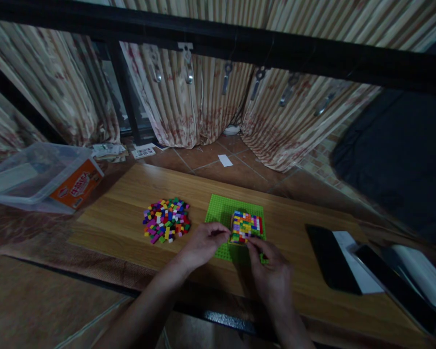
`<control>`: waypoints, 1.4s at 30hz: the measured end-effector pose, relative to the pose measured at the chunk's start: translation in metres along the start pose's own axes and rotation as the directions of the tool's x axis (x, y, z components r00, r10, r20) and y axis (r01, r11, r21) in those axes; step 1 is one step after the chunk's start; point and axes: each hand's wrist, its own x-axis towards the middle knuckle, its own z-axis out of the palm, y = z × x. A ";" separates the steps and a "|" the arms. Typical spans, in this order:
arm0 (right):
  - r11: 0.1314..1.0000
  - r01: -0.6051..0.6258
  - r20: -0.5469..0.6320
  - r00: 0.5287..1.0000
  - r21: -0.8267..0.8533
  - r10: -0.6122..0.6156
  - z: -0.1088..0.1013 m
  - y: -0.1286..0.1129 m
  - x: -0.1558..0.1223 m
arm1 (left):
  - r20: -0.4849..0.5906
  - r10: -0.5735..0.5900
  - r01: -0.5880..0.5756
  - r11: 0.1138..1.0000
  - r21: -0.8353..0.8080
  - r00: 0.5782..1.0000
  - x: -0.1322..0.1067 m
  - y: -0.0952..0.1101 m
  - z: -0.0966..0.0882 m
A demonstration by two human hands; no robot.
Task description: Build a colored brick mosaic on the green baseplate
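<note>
A green studded baseplate (220, 206) lies on the wooden board. On it stands a block built of many-coloured toy bricks (245, 225), with rows of red, white, yellow, purple and orange. My left hand (205, 242) is at the block's left front corner, thumb and forefinger pinched together; anything between them is too small to tell. Against the front edge of the block is my right hand (271, 266), its fingers closed, and what they hold is hidden. Left of the baseplate, a pile of loose toy bricks (166, 219) is spread on the board.
The wooden board (119, 208) runs across the view. A clear plastic bin (39, 177) with an orange label stands at the left. A black flat object (330, 259), a white sheet (359, 266) and a dark phone-like slab (392, 286) lie at the right. Striped curtains (218, 102) hang behind.
</note>
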 end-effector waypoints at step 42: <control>0.763 -0.583 0.034 0.800 0.278 0.599 0.008 -0.004 0.006 | -0.301 0.174 -0.080 0.950 0.302 0.938 0.001 0.002 -0.064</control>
